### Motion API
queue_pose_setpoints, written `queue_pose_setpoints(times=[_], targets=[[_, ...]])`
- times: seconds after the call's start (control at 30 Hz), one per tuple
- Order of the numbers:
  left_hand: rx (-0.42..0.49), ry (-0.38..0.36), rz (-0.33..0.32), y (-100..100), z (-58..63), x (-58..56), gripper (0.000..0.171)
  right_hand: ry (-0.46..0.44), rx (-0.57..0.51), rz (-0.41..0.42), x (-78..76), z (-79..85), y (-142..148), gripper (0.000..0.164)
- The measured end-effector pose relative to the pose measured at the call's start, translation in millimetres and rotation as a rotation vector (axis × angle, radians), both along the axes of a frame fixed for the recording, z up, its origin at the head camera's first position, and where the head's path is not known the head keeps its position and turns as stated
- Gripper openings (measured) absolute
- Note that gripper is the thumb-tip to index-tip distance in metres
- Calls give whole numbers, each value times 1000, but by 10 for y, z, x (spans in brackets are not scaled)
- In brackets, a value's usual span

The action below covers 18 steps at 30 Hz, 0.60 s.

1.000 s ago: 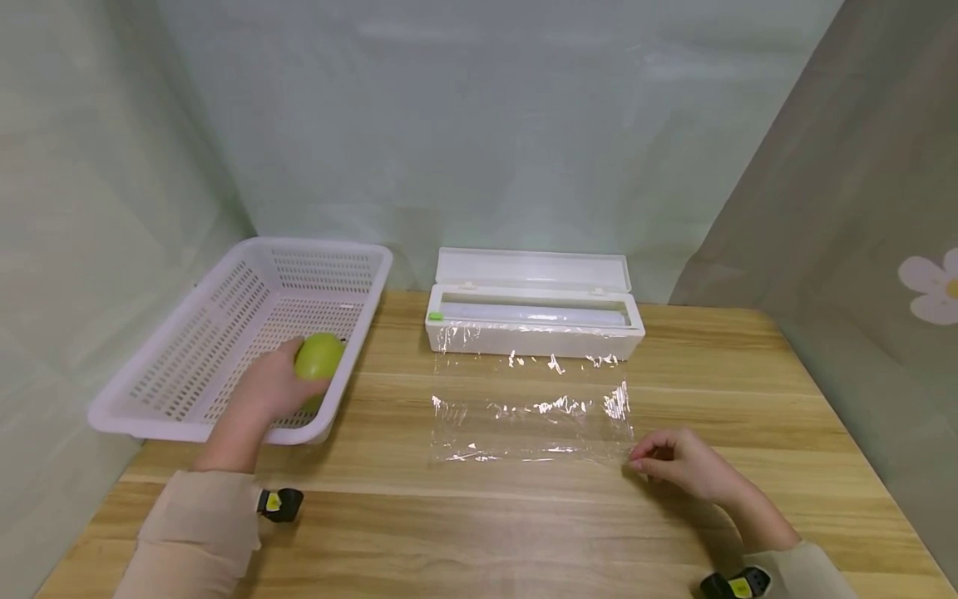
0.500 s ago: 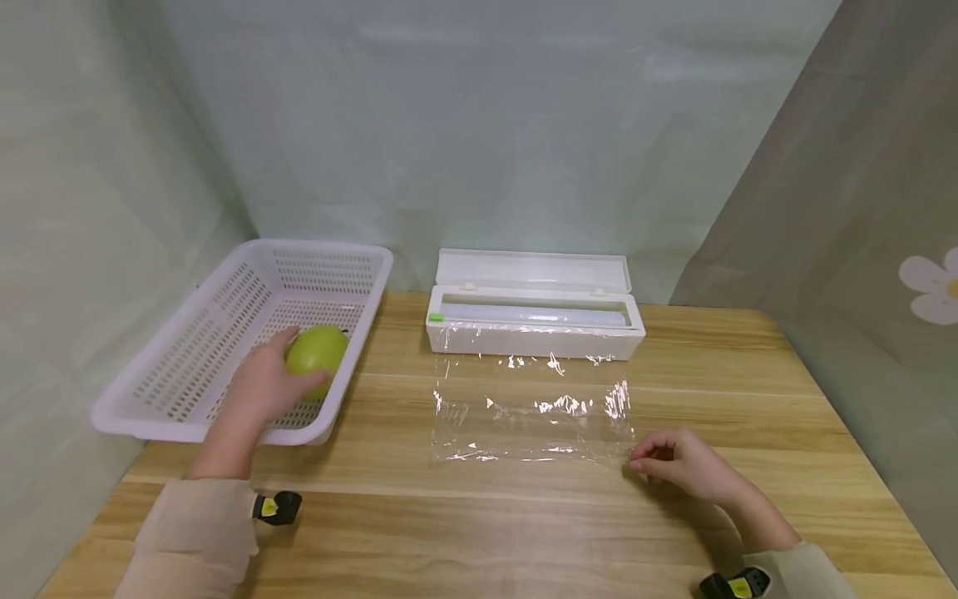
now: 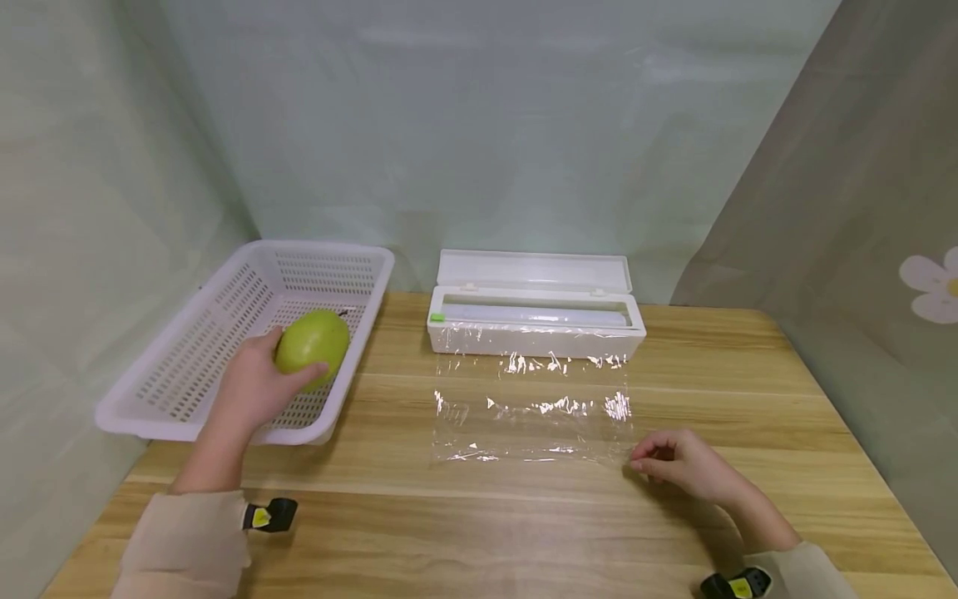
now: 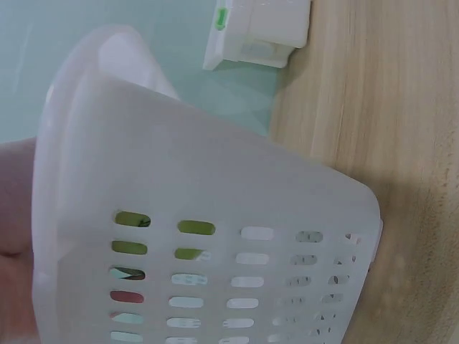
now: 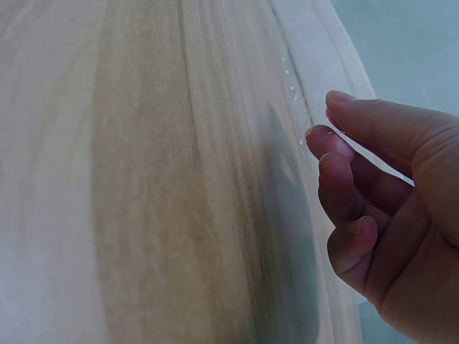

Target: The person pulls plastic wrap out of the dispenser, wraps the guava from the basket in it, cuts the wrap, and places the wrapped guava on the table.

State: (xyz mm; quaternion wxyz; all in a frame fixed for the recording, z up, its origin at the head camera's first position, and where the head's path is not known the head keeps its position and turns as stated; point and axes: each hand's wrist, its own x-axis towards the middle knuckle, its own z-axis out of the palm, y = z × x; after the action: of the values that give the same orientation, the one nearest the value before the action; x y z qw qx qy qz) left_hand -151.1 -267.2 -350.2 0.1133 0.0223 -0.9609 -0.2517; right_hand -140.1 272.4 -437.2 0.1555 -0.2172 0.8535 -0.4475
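My left hand (image 3: 258,374) grips a green pear (image 3: 313,348) with a dark stem, thumb on the near side. The pear is inside the white slotted basket (image 3: 370,333), above its floor. In the left wrist view the basket's wall (image 4: 179,165) hides most of the hand and pear; bits of green show through the slots. My right hand (image 3: 692,466) pinches the near right corner of a clear sheet of cling film (image 3: 524,433) between thumb and forefinger. In the right wrist view the other fingers of the hand (image 5: 394,208) curl loosely. The film runs back to a white dispenser (image 3: 535,341).
The dispenser's lid (image 3: 533,270) stands raised at the back, with the film roll (image 3: 531,314) inside and a green slider (image 3: 437,317) at its left end. Beneath everything is a wooden table (image 3: 479,532). Grey-green sheeting (image 3: 479,125) hangs behind and at the sides.
My left hand has raised the pear from low beside the basket's right wall, so more of it shows. The right hand and the cling film have hardly moved.
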Motion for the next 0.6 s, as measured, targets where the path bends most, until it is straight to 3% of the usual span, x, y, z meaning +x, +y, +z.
queue_pose_setpoints(times=[0.23,0.6], targets=[[60,28,4,18,19,29,92,8,6,1,3,7,4,14],[172,139,-21,94,91,51,93,-11,-14,14,1,5,5,14]])
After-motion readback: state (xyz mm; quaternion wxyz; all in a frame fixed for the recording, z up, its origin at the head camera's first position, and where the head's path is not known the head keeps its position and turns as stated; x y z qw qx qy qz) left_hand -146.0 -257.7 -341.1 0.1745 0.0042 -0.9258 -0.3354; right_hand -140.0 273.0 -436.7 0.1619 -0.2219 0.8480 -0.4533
